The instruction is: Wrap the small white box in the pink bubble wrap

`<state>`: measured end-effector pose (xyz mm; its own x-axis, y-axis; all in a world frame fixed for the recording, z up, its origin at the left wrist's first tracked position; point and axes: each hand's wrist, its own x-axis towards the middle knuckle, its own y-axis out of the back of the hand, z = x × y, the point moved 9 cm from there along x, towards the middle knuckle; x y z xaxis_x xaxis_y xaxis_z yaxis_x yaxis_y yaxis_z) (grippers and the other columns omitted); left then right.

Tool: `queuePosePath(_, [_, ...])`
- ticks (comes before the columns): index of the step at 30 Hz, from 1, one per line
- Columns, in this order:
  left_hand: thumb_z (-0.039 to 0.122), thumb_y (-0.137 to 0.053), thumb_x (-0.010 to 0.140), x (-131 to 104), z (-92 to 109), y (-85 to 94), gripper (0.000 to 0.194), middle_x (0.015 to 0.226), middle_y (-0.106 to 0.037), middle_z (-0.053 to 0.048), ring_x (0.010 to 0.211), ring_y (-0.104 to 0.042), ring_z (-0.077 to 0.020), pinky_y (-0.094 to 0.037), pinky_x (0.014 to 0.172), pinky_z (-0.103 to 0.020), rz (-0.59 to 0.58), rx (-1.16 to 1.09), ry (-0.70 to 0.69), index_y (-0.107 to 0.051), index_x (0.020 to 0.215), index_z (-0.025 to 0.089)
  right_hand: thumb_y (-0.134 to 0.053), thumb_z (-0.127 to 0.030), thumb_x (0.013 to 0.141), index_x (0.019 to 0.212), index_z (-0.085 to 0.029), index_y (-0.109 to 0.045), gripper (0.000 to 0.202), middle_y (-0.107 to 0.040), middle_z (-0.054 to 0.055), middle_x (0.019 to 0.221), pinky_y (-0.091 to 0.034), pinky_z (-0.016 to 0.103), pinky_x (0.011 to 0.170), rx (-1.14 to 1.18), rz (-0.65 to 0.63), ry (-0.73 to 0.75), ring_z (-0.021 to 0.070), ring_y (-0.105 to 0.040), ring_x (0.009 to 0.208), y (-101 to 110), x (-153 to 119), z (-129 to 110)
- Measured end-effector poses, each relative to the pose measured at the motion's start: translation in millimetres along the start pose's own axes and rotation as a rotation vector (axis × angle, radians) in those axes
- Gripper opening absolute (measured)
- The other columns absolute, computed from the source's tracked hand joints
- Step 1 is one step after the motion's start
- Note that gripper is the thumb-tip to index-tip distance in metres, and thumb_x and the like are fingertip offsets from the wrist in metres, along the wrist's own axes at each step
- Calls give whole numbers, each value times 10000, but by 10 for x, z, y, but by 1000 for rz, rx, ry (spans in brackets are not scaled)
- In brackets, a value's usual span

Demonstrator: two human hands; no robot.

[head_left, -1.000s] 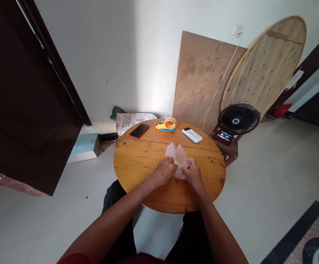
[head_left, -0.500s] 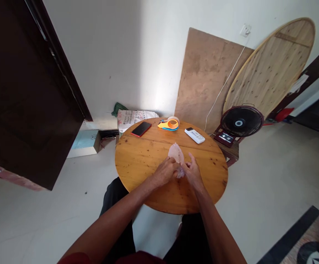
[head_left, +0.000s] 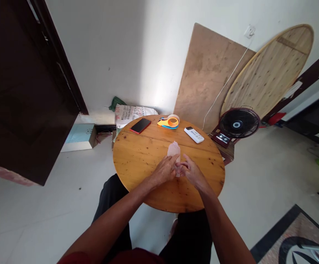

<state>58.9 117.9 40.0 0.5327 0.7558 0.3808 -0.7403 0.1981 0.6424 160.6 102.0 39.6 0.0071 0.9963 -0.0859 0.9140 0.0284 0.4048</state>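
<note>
A thin, pale pinkish, crumpled plastic bag (head_left: 173, 148) lies on the round wooden table (head_left: 137, 161), drawn into a narrow strip with a frilly far end. My left hand (head_left: 165, 169) lies over its near part from the left, fingers stretched across it and thumb lower down, with the bag between them. From the right, my right hand (head_left: 192, 171) pinches the bag's right edge with thumb and fingers, while its index finger stands apart. The fingertips of both hands almost meet and hide the middle of the bag.
At the table's far side lie a red-edged phone (head_left: 140, 125), an orange and blue tape dispenser (head_left: 169, 121) and a white device with a small dark screen (head_left: 194, 135). A black fan (head_left: 239, 124) stands beyond the right edge. Boards (head_left: 211, 69) lean against the wall.
The bag looks narrower and flatter. My left fingers have stretched out over it, and my right index finger has come down a little toward the left. The view has shifted slightly.
</note>
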Motion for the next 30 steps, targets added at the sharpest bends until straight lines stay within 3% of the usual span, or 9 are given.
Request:
queuePosePath(3, [97, -541, 700, -14, -124, 23, 636, 1138, -576, -75, 924, -564, -170, -490, 858, -329, 60, -152, 84, -406, 1315, 184, -455, -191, 746, 1265, -171, -430, 520, -671, 78, 1012, -526, 267, 586, -79, -9, 35, 138, -627, 651, -12, -26, -19])
queuePosePath(6, [147, -572, 727, -28, -246, 29, 481, 1037, -586, -54, 751, -549, -120, -503, 722, -271, 142, -232, 213, -494, 1201, 164, -445, -164, 748, 1268, -193, -455, 520, -685, 66, 990, -535, 279, 621, -158, -12, 70, 154, -642, 682, -24, -30, -25])
queuePosePath(11, [172, -615, 754, -35, -211, 35, 204, 947, -574, -28, 836, -554, -143, -485, 780, -290, 220, -153, 293, -582, 954, 177, -458, -110, 732, 1300, -205, -459, 576, -701, 67, 1026, -524, 317, 768, -256, -29, 144, 204, -652, 881, -27, -58, -120])
queuePosePath(16, [105, -590, 765, -14, -148, -1, 186, 957, -576, -35, 942, -547, -162, -463, 843, -299, 167, -66, 273, -581, 936, 175, -440, -89, 725, 1306, -189, -471, 590, -710, 76, 1016, -493, 347, 835, -329, -37, 166, 213, -658, 878, 0, -52, -210])
queuePosePath(23, [188, -618, 762, 37, -105, 30, 121, 977, -587, -69, 994, -522, -212, -430, 905, -347, 46, 121, 236, -635, 878, 157, -437, -129, 753, 1269, -159, -505, 521, -722, 54, 931, -492, 319, 815, -238, -112, 156, 185, -654, 844, 58, 61, -212])
queuePosePath(27, [210, -662, 695, 134, -119, 42, 196, 1172, -562, -78, 1082, -496, -244, -416, 944, -368, -62, 126, 191, -648, 887, 173, -497, -188, 763, 1173, -177, -593, 422, -716, 31, 816, -496, 300, 705, -345, -6, 130, 189, -636, 734, 295, 300, -102])
queuePosePath(30, [233, -682, 660, 227, -164, 3, 220, 1215, -561, -60, 1121, -486, -245, -403, 972, -372, -153, 96, 154, -636, 870, 191, -466, -167, 786, 1146, -203, -631, 398, -697, 49, 909, -484, 325, 780, -584, 76, 189, 193, -626, 807, 426, 517, -142])
